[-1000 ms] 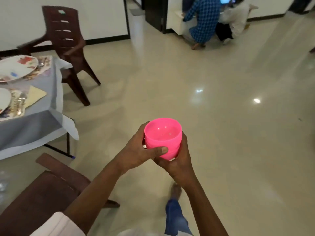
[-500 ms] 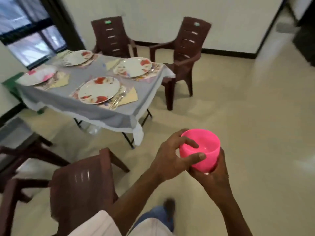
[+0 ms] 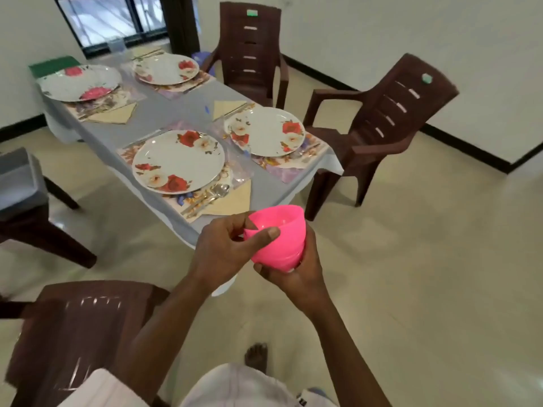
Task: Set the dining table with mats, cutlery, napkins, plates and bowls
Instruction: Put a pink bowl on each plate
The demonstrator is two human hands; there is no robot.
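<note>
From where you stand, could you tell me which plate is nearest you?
The front-left plate, just beyond my left hand; the other three sit farther across the table.

Nested pink bowls (image 3: 289, 245), open side up, held just off the table (image 3: 188, 113) corner.

A: Colours on the tablecloth (image 3: 182, 108)?
B: Cloth itself is flat grey with a white underside at the hem. Plates (image 3: 177, 161) on it: white with red and cream roses, green leaves. Mats (image 3: 289, 171) under them: busy floral, purple and orange. Napkins (image 3: 232, 202): plain pale yellow.
A: Off the cloth?
B: Bowls (image 3: 279, 239) just before its near corner: plain hot pink. Chairs (image 3: 382, 127) round it: dark brown, green stickers on two backs. Floor (image 3: 426, 274): glossy beige.
</note>
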